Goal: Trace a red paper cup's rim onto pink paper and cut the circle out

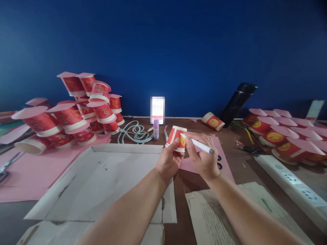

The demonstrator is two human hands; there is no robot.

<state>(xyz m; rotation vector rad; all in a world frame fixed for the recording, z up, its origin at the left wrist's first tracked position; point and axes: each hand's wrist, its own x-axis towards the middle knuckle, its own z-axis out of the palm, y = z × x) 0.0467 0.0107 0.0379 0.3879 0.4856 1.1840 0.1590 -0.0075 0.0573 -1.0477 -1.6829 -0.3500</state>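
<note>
Brown tabletop [240, 173] is stretching before us; nearest, a white cardboard tray [89, 180] is lying left of printed paper [204, 217]; beyond, our left hand [168, 161] is gripping a red paper cup [177, 133] above the table, and our right hand [205, 158] is pinching a white marker [200, 145], its tip at the cup's side; farther off, a purple glue stick [156, 131] is standing; behind, a blue wall [163, 47] is rising.

I hold a smooth paper cup [177, 132] and a slick plastic pen [203, 146]. At my two o'clock the flask [236, 102] looks glossy; at twelve, the wall [163, 51] looks matt.
</note>
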